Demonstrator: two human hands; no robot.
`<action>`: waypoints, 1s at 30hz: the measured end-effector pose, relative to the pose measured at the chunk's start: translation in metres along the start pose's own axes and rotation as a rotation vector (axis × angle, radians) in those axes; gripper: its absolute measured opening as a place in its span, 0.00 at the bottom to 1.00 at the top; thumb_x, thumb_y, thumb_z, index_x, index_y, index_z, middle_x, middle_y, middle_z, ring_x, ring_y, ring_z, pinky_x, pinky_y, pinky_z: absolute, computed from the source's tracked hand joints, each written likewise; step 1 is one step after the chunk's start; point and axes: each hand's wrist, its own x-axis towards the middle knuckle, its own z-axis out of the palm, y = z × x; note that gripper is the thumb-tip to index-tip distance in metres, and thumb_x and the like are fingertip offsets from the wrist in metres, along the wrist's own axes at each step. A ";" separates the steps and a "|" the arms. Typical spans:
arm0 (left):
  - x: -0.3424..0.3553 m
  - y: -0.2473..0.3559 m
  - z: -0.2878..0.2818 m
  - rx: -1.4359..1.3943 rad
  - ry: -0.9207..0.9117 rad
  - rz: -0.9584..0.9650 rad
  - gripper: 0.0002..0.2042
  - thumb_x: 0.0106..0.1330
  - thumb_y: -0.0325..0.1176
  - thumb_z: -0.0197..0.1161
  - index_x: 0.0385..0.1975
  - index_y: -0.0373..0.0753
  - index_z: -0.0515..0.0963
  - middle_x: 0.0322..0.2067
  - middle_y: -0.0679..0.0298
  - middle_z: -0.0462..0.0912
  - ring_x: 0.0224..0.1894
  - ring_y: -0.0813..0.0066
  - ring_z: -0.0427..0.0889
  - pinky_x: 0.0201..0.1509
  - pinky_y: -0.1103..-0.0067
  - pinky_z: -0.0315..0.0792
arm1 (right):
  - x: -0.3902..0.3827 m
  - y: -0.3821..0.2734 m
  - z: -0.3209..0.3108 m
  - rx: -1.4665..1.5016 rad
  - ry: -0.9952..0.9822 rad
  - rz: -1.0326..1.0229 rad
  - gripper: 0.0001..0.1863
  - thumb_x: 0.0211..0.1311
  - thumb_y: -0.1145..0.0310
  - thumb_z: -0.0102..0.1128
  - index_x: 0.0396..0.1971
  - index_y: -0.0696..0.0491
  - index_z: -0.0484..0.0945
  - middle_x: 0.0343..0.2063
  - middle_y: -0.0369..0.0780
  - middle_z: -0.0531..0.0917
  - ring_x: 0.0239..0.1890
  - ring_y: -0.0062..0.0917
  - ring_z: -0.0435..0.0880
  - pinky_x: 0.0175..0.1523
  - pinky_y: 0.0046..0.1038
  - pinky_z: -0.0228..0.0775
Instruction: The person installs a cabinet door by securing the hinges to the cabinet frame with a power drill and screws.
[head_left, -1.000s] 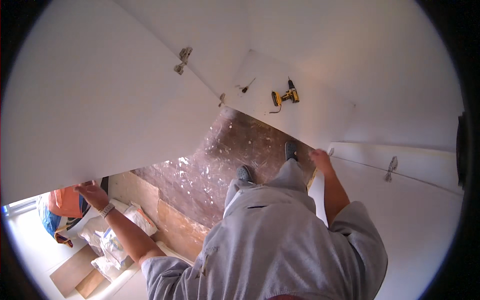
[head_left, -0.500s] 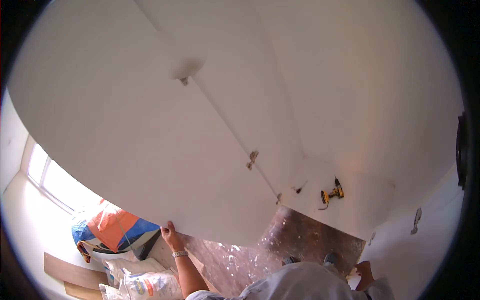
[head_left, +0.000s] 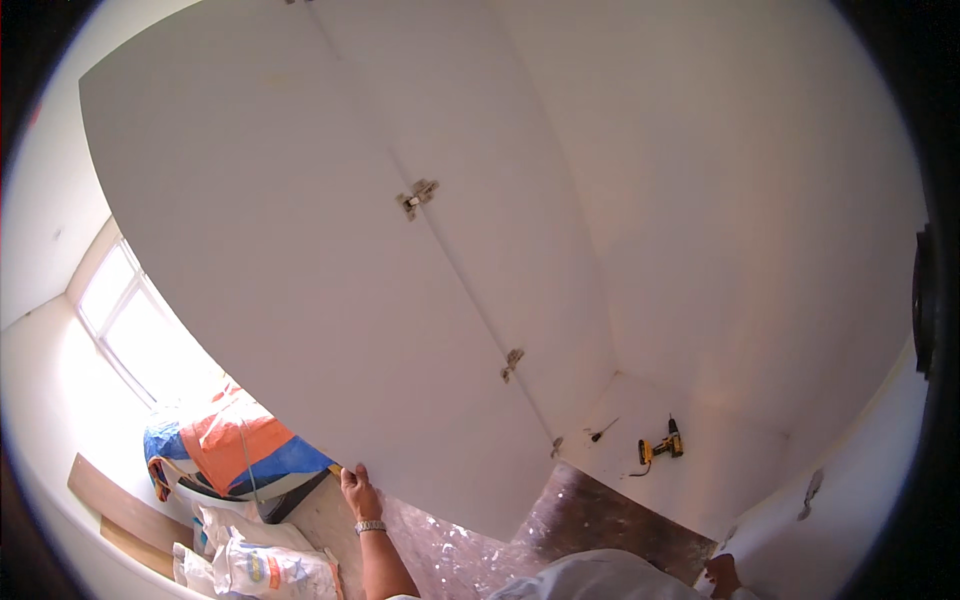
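In the head view my left hand (head_left: 361, 494) is closed on the lower outer edge of a large white door (head_left: 290, 260), which has metal hinges (head_left: 417, 198) along its line with the cabinet side. My right hand (head_left: 722, 572) is low at the right beside another white door (head_left: 840, 470); it is shaded and partly cut off, so its fingers are unclear. Inside the white cabinet (head_left: 730, 220), a yellow-and-black drill (head_left: 661, 449) and a screwdriver (head_left: 603, 430) lie on the bottom panel.
At left are a window (head_left: 130, 310), an orange-and-blue tarp-covered bundle (head_left: 240, 450), white sacks (head_left: 275, 575) and brown boards (head_left: 120, 490) by the wall. A paint-spotted brown floor (head_left: 610, 510) shows below the cabinet.
My view has tilted upward, bringing more of the door, its hinges and the window into sight. My left hand stays on the door edge.
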 end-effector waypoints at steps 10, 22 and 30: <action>-0.036 0.025 0.014 -0.020 -0.021 -0.024 0.02 0.68 0.29 0.56 0.33 0.39 0.73 0.25 0.75 0.73 0.25 0.87 0.64 0.28 0.86 0.61 | 0.017 -0.008 -0.006 -0.068 -0.049 -0.043 0.18 0.56 0.54 0.53 0.34 0.53 0.82 0.32 0.48 0.83 0.39 0.42 0.81 0.45 0.39 0.71; -0.060 0.031 0.021 -0.051 -0.033 -0.022 0.03 0.67 0.26 0.55 0.37 0.36 0.73 0.32 0.69 0.78 0.32 0.83 0.73 0.40 0.83 0.68 | 0.033 0.001 -0.014 -0.149 -0.081 -0.072 0.17 0.57 0.54 0.52 0.36 0.51 0.81 0.33 0.47 0.83 0.40 0.42 0.81 0.46 0.40 0.72; -0.082 0.074 0.027 0.274 0.027 0.064 0.05 0.62 0.26 0.60 0.30 0.34 0.71 0.25 0.60 0.77 0.26 0.73 0.73 0.31 0.76 0.68 | 0.028 -0.040 -0.017 -0.583 -0.113 -0.280 0.17 0.57 0.55 0.52 0.38 0.49 0.81 0.33 0.46 0.83 0.40 0.42 0.81 0.46 0.40 0.72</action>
